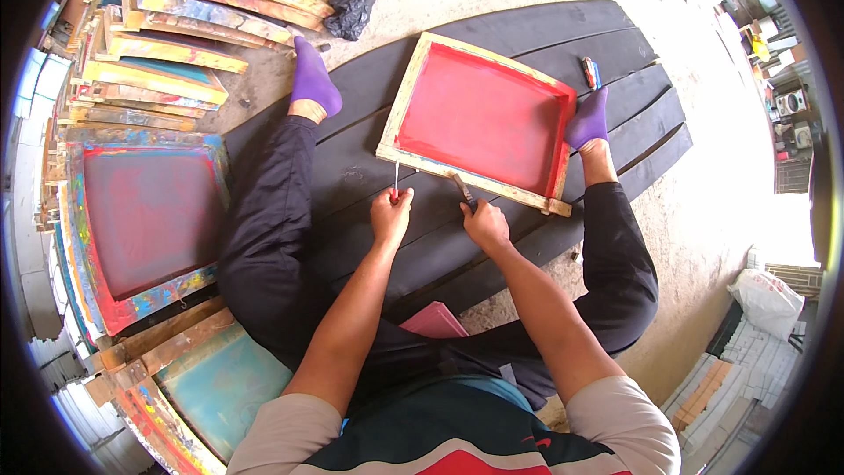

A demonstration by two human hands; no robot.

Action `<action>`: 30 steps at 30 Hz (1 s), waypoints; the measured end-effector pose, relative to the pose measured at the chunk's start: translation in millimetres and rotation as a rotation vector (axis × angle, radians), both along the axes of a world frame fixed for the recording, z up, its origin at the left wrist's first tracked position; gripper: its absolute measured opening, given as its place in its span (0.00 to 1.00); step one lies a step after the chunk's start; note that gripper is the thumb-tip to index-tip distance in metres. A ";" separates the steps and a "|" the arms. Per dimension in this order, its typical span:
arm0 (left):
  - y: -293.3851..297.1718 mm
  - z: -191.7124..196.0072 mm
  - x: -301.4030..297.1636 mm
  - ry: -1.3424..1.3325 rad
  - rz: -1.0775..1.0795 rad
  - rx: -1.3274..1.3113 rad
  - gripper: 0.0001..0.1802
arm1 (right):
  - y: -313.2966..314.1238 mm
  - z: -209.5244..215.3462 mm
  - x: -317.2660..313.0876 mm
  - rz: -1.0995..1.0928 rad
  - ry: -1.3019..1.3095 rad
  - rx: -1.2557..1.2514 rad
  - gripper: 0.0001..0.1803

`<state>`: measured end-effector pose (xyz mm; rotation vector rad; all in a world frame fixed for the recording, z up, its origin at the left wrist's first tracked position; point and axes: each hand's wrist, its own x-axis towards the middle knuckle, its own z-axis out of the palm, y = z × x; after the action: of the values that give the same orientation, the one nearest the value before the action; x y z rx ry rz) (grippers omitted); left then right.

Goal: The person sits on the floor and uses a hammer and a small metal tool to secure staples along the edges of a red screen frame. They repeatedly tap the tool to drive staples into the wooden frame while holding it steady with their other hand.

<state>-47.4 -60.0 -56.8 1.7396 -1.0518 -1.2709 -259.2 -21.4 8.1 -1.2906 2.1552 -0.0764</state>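
Note:
A wooden screen-printing frame (475, 179) with red mesh (482, 114) lies on dark planks between my feet. My left hand (391, 216) is closed round the red handle of a screwdriver (396, 176). Its thin shaft points away from me, with the tip at the frame's near rail. My right hand (486, 225) grips a dark-handled tool (461, 185). That tool's brownish end reaches to the same rail, right of the screwdriver; I cannot make out its exact kind. Whether either tip touches the wood is unclear.
Paint-stained screen frames (154, 220) lean and stack along my left. A black plastic bag (350, 7) lies beyond them. A small red-and-blue object (591, 73) rests by my right foot. A pink piece (435, 320) lies near my lap. At far right stands a white sack (767, 302).

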 end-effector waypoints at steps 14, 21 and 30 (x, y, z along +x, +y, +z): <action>-9.4 44.3 14.8 0.454 -0.121 0.370 0.14 | 20.3 17.1 25.0 0.384 -0.140 -0.073 0.26; -14.3 40.6 26.2 0.462 -0.090 0.412 0.13 | 9.7 15.9 22.5 0.440 -0.292 -0.057 0.26; -55.4 -11.5 70.2 0.012 0.300 0.036 0.10 | -4.8 11.4 5.2 -0.043 -0.819 0.297 0.27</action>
<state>22.7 -115.4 -68.3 1.8342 -0.7306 -1.1147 -253.9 -26.2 19.5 -0.8324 1.4198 -0.2456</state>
